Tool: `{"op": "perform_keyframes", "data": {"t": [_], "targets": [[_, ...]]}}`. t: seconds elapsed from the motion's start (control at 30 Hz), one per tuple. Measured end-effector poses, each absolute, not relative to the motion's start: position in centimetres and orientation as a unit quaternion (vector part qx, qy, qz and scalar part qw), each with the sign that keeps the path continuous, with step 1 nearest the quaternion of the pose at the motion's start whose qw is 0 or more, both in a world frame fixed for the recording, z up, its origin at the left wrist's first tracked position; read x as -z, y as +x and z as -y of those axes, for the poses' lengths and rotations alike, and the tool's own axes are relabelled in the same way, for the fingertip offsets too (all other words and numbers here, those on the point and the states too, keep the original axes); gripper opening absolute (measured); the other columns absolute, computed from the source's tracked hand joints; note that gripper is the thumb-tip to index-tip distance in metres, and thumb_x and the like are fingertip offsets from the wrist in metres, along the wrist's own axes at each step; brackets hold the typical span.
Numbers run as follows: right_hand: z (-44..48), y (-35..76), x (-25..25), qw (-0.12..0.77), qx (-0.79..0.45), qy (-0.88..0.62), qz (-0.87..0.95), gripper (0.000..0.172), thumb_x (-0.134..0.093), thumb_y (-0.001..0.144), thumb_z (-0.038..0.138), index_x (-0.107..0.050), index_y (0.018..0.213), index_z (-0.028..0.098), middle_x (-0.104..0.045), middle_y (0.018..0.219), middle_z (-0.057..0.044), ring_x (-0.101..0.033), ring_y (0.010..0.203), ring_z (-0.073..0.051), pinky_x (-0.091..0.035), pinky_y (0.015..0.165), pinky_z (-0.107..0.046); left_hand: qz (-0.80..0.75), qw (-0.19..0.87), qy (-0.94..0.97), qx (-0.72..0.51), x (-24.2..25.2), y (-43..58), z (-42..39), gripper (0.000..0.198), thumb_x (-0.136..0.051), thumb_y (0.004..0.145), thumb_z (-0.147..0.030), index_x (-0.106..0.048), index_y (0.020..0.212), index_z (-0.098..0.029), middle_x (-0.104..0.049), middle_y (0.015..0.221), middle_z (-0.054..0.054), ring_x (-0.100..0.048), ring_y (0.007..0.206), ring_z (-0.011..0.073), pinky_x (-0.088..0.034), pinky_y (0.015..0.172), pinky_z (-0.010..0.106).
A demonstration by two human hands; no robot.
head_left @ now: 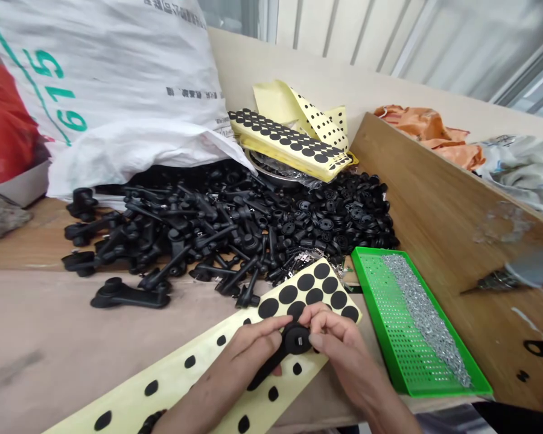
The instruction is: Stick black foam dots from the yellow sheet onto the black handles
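Two bags slump at the upper left of the frame: a white woven sack point(104, 78) with green print, and a red bag point(4, 126) beside it. Below them, a pale wooden workbench point(40, 325) runs across the frame, with a raised wooden board point(434, 181) at the right. A heap of black moulded levers point(217, 229) spills across the middle, and round black pieces lie piled at its right end. At lower right sits a green perforated tray point(438, 395) holding a strip of small silver metal parts point(423, 316), too small to identify.

A yellow backing sheet point(199, 374) lies at lower centre, dotted with black round pads point(288, 294); some spots further along look smaller. The black lever point(294, 339) is at lower centre, above that sheet, held between both hands. The left hand point(248, 355) is curled around its arm, and the right hand point(339, 343) pinches the round head in its fingertips. The lever looks light, stiff and matte, so it should be secure to hold by the arm, leaving the head free. The pads look thin and flexible, likely to bend when lifted by an edge.
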State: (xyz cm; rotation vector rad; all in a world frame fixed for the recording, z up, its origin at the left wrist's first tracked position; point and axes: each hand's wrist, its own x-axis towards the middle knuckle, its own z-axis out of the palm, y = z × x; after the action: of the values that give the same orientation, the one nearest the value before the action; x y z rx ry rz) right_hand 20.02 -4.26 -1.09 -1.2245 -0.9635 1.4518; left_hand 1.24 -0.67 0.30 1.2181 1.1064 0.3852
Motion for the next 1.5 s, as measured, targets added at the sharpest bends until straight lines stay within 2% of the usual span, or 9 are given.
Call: {"op": "perform_keyframes", "data": {"t": [0.13,0.3,0.5,0.7,0.83,0.97,1.2,1.33,1.5], "targets": [[4.1,20.1,1.1,0.481,-0.589,-0.509,0.403,0.012,-0.063,0.068,0.023,-0.055,0.06,0.019,-0.055,0.091,-0.005,-0.049,0.08,-0.019,-0.038,0.07,-0.028,-0.481,0.66,0.548,-0.182,-0.5,1.3,0.6,0.042,-0.046,0.084,-0.041,-0.063,0.118,-0.024,-0.071,0.097,0.002,-0.064,0.078,0.0202,-0.05,0.076,0.031],[4.1,20.2,1.1,0.472,-0.577,-0.52,0.417,0.013,-0.063,0.068,0.024,-0.055,0.06,0.019,-0.056,0.089,-0.005,-0.051,0.081,-0.02,-0.04,0.07,-0.029,-0.473,0.656,0.56,-0.183,-0.6,1.3,0.4,0.041,-0.046,0.085,-0.045,-0.066,0.114,-0.024,-0.07,0.075,0.001,-0.063,0.077,0.0216,-0.05,0.073,0.03],[4.1,20.3,1.3,0.461,-0.57,-0.526,0.432,0.012,-0.063,0.069,0.022,-0.057,0.06,0.019,-0.057,0.09,-0.004,-0.052,0.081,-0.019,-0.042,0.07,-0.028,-0.448,0.657,0.571,-0.202,-0.7,1.6,0.3,0.038,-0.049,0.084,-0.044,-0.068,0.11,-0.024,-0.07,0.083,0.001,-0.061,0.07,0.0195,-0.049,0.065,0.027],[3.9,20.3,1.4,0.46,-0.563,-0.527,0.439,0.011,-0.063,0.07,0.02,-0.058,0.06,0.019,-0.058,0.089,-0.004,-0.052,0.084,-0.019,-0.041,0.071,-0.028,-0.416,0.702,0.552,-0.172,1.0,1.6,0.0,0.042,-0.054,0.083,-0.038,-0.061,0.121,-0.02,-0.064,0.071,-0.001,-0.055,0.065,0.0155,-0.045,0.061,0.024],[4.0,20.4,1.4,0.461,-0.559,-0.526,0.445,0.012,-0.062,0.071,0.019,-0.057,0.06,0.019,-0.057,0.087,-0.004,-0.052,0.08,-0.018,-0.041,0.068,-0.028,-0.366,0.734,0.532,-0.209,2.1,1.7,0.1,0.037,-0.057,0.083,-0.034,-0.063,0.117,-0.02,-0.062,0.079,0.0,-0.05,0.065,0.0125,-0.043,0.06,0.022],[3.9,20.2,1.2,0.452,-0.527,-0.54,0.477,0.012,-0.06,0.072,0.019,-0.056,0.061,0.02,-0.057,0.086,-0.003,-0.054,0.082,-0.018,-0.043,0.07,-0.028,-0.364,0.736,0.528,-0.219,2.0,2.0,0.3,0.032,-0.056,0.084,-0.031,-0.063,0.113,-0.018,-0.06,0.078,0.001,-0.048,0.067,0.0128,-0.043,0.059,0.021],[3.8,19.8,1.2,0.448,-0.469,-0.546,0.53,0.013,-0.059,0.072,0.017,-0.054,0.061,0.02,-0.054,0.08,-0.003,-0.055,0.076,-0.017,-0.045,0.06,-0.025,-0.416,0.673,0.556,-0.254,1.7,2.8,0.7,0.028,-0.055,0.083,-0.04,-0.063,0.096,-0.016,-0.041,0.057,-0.007,-0.041,0.054,0.0105,-0.036,0.05,0.02],[4.2,19.9,1.2,0.47,-0.505,-0.529,0.495,0.011,-0.063,0.077,0.022,-0.06,0.067,0.019,-0.058,0.08,-0.003,-0.055,0.075,-0.016,-0.044,0.063,-0.024,-0.429,0.626,0.578,-0.299,2.3,2.8,1.0,0.028,-0.055,0.083,-0.042,-0.061,0.095,-0.018,-0.04,0.056,-0.007,-0.04,0.052,0.0105,-0.035,0.049,0.02],[4.7,20.1,1.8,0.521,-0.646,-0.453,0.326,0.015,-0.065,0.081,0.032,-0.069,0.086,0.018,-0.067,0.091,-0.006,-0.061,0.081,-0.016,-0.048,0.078,-0.03,-0.446,0.587,0.598,-0.315,2.2,2.2,1.1,0.027,-0.054,0.084,-0.041,-0.061,0.099,-0.019,-0.05,0.06,-0.004,-0.046,0.053,0.0122,-0.039,0.051,0.022]]}}
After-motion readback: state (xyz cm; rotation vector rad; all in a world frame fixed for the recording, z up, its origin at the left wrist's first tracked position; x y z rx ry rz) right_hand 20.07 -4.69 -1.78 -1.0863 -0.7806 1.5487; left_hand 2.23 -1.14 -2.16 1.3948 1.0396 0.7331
